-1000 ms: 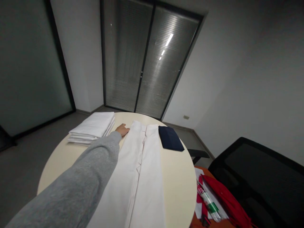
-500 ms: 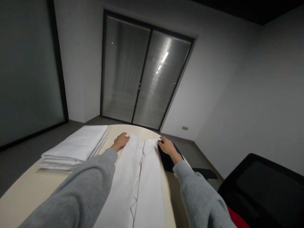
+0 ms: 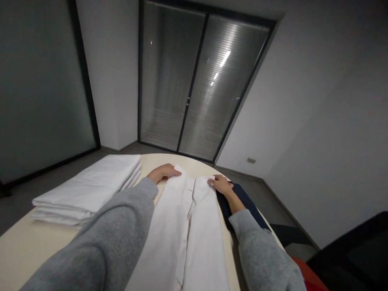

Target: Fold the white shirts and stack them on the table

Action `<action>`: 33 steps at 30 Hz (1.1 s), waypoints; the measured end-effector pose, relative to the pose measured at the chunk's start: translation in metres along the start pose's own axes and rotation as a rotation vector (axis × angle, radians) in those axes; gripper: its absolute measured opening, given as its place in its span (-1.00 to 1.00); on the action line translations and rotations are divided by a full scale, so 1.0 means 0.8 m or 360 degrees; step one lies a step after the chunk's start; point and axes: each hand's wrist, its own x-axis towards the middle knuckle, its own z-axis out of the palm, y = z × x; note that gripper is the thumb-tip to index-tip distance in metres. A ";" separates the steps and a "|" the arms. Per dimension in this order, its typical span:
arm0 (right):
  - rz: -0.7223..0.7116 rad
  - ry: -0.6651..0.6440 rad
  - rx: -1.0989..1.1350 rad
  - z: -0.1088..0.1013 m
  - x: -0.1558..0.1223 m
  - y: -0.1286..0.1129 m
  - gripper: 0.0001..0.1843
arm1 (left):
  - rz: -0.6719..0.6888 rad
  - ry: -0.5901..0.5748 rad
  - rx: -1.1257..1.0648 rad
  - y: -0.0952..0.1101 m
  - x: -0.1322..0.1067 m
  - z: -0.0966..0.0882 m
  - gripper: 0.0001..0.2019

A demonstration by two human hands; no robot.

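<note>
A long white cloth [image 3: 204, 230] lies lengthwise on the pale table [image 3: 21, 250], its two side panels folded inward so that their edges nearly meet along a wavy middle line. My left hand [image 3: 163, 173] pinches its far left corner, which is raised a little. At the far right corner, my right hand [image 3: 222, 186] has its thumb and fingers closed on the edge. A stack of folded white cloths [image 3: 87, 182] sits left of my left forearm. Dark blue folded fabric [image 3: 247, 204] lies beside and partly behind my right hand and wrist.
The table's rounded far edge lies just beyond my hands. A black chair [image 3: 357, 258] stands at the lower right, with something red [image 3: 306, 275] near my right sleeve. Farther off are a glass double door [image 3: 188, 89] with blinds and grey walls.
My left hand has moved inward and now grips the far left corner, lifting it slightly. My right hand has closed in on the right corner. The view has tilted down and shifted left.
</note>
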 end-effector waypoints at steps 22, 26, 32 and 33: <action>-0.0821 0.0296 0.0414 -0.076 -0.079 -0.055 -0.45 | 0.0449 0.0196 -0.0316 0.085 -0.103 -0.018 -0.43; -0.0919 0.0185 0.0266 -0.099 -0.149 -0.063 -0.36 | 0.0548 0.0147 0.0138 0.100 -0.164 -0.029 -0.51; -0.1046 0.0095 -0.0069 -0.080 -0.279 -0.067 -0.57 | 0.0763 0.0041 0.1170 0.081 -0.271 -0.019 -0.73; -0.1055 0.0097 -0.0123 -0.069 -0.298 -0.066 -0.58 | 0.0778 0.0052 0.1293 0.073 -0.287 -0.013 -0.73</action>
